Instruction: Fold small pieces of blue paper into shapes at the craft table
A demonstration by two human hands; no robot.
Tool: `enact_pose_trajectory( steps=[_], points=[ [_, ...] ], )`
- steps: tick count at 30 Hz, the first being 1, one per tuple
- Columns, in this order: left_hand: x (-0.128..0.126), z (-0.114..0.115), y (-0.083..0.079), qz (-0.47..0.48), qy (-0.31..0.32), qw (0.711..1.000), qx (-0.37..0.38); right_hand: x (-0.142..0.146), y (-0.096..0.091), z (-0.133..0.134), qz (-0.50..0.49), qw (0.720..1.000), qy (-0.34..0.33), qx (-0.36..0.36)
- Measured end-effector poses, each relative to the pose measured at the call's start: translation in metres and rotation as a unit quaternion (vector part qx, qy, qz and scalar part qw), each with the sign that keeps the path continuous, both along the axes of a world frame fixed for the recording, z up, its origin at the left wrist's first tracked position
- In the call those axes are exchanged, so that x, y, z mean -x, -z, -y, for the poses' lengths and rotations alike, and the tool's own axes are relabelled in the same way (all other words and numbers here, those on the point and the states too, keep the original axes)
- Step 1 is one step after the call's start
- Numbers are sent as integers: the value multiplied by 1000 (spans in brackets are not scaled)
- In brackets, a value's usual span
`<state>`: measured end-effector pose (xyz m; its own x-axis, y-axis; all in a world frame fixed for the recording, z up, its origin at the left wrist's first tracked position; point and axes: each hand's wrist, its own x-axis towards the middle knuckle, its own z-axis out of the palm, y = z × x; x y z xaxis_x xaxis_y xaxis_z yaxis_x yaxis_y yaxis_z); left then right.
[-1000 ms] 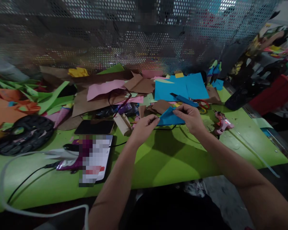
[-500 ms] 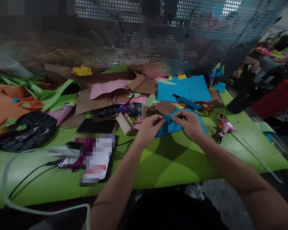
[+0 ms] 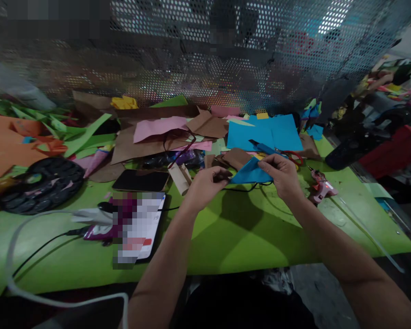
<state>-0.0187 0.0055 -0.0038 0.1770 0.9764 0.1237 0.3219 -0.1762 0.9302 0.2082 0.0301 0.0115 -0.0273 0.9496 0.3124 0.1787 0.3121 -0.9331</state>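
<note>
Between my hands is a small piece of blue craft sheet (image 3: 249, 172), folded into a roughly triangular shape; whether it is paper or felt I cannot tell. My left hand (image 3: 209, 185) pinches its left corner between thumb and fingers. Thumb and forefinger of my right hand (image 3: 283, 176) grip its upper right edge. Just behind the right hand lie a blue-handled cutter (image 3: 263, 147) and red-handled scissors (image 3: 296, 157), partly covered by it. A large blue sheet (image 3: 265, 132) lies flat farther back.
A pink glue gun (image 3: 322, 186) with a long glue stick rests at the right. At the left are a phone (image 3: 140, 180), a lit phone (image 3: 154, 228), a purple corded tool (image 3: 101, 230) and a black round tray (image 3: 43, 185). Coloured scraps line the perforated metal panel (image 3: 198, 64).
The blue piece has gone from bunched at its top to a spread, folded triangle. My hands have moved apart, left hand leftward and right hand rightward.
</note>
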Motion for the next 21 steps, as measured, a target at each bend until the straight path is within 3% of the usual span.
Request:
enact_pose_trajectory(
  steps=[3, 7, 9, 15, 21],
  points=[
    [-3, 3, -7, -11, -35, 999, -22, 3, -1, 3, 29, 999, -17, -9],
    [-17, 8, -14, 14, 20, 999, -48, 14, 2, 13, 99, 993, -64, -27],
    [-21, 9, -13, -1, 17, 997, -69, 19, 3, 17, 125, 988, -77, -41],
    [-20, 7, -7, 32, -67, 994, -80, 17, 6, 13, 104, 990, -94, -6],
    [-14, 1, -5, 109, -130, 982, -78, 10, -3, 10, 59, 997, -26, -30]
  ],
)
